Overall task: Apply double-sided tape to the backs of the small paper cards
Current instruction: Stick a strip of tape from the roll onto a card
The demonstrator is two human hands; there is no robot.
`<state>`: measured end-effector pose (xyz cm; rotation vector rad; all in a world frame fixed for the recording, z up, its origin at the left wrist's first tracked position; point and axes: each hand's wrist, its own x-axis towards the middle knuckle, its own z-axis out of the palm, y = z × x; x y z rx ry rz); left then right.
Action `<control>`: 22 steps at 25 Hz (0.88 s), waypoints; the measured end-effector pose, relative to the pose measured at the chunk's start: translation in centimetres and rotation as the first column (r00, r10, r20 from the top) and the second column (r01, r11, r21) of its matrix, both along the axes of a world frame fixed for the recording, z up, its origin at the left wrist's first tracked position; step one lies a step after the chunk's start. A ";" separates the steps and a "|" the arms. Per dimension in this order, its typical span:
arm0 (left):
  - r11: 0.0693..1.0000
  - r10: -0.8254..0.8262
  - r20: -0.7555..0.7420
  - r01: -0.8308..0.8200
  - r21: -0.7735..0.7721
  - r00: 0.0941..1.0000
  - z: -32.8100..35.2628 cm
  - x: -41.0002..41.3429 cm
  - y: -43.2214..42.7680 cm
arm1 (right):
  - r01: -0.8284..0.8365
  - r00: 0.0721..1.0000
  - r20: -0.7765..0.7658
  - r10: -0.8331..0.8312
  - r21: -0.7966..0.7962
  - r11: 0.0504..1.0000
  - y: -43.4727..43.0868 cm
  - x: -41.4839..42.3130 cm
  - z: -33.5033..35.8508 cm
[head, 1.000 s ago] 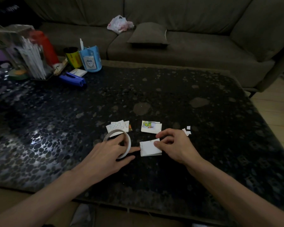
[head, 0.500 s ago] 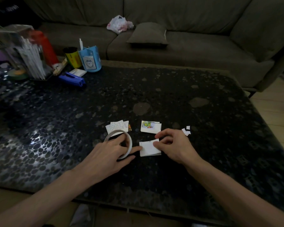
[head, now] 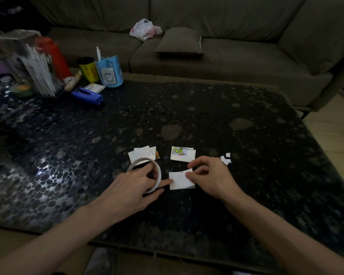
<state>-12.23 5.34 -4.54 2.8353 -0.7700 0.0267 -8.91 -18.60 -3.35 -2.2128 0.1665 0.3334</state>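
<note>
at six o'clock on the dark pebbled table (head: pixel 207 120), the two hands are working side by side. the left hand (head: pixel 135 187) is gripping the tape roll (head: pixel 159 175), one finger curling through the ring while another is reaching toward three o'clock and touching the left edge of the white card (head: pixel 180 182). the card is lying blank side up, flat on the table, between the hands. the right hand (head: pixel 211 179) is sitting at the card's three o'clock, its fingers curling in and pinching the card's upper right corner. just beyond, at the card's twelve o'clock, a picture-side-up card stack (head: pixel 182 156) is lying; at eleven o'clock a written-on stack (head: pixel 142 154) is peeking from behind the roll. small paper scraps (head: pixel 225 158) are lying at two o'clock. far off at ten o'clock a blue stapler (head: pixel 87 95) is lying beside a blue pen holder (head: pixel 108 73), and a sofa (head: pixel 246 62) is running along the far side at twelve o'clock.
</note>
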 end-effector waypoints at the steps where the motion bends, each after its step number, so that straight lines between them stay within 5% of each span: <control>1: 1.000 0.001 0.000 -0.001 0.002 1.000 0.0 0.0 0.0 | 0.002 1.000 0.012 -0.002 -0.015 1.000 0.0 0.0 -0.1; 10: 1.000 0.004 -0.036 -0.004 0.010 0.999 0.0 0.3 -0.1 | 0.025 0.953 0.287 0.094 -0.383 0.923 1.7 -0.7 -1.9; 22: 1.000 0.001 -0.039 -0.002 -0.026 0.999 0.0 0.4 -0.1 | 0.083 0.992 0.107 -0.063 -0.188 0.979 -0.2 0.3 -0.7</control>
